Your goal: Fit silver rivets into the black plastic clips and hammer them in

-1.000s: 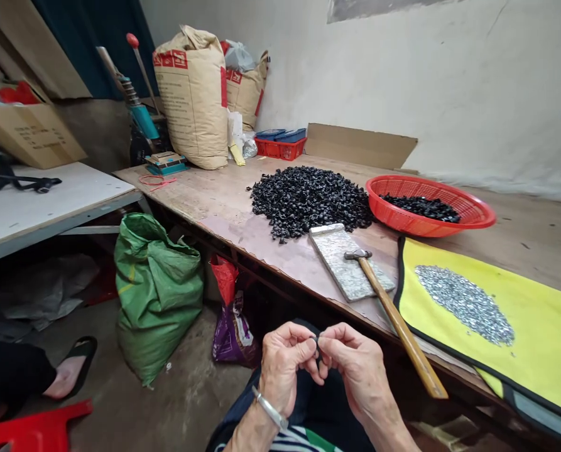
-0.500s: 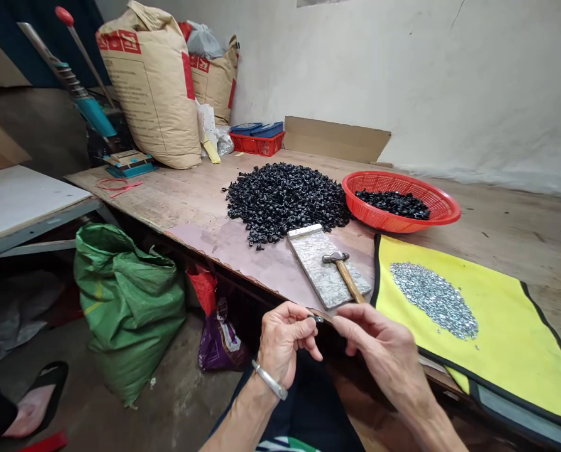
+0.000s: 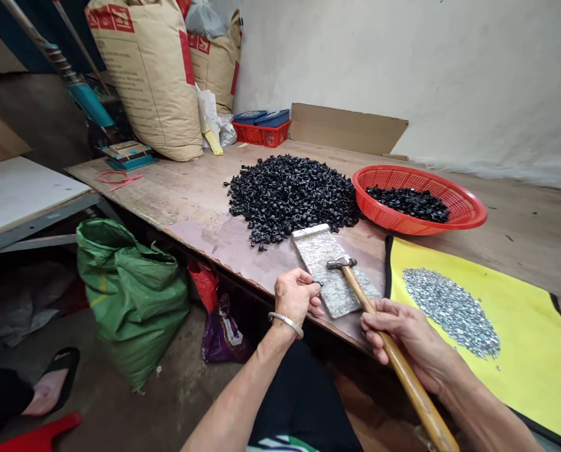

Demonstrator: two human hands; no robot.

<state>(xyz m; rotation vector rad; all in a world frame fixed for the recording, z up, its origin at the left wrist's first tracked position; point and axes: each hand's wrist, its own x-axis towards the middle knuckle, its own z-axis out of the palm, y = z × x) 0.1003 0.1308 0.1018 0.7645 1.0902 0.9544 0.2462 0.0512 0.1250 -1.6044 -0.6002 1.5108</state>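
While the right hand [image 3: 405, 333] gripped a ball-peen hammer [image 3: 405, 370], lower right, the left hand [image 3: 293, 296] pinched some tiny dark piece [image 3: 318, 284].
That piece was kinda just below frame centre, near a speckled slab [image 3: 311, 252].

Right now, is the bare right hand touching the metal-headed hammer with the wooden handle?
Touching: the head view shows the right hand gripping the hammer partway along its handle.
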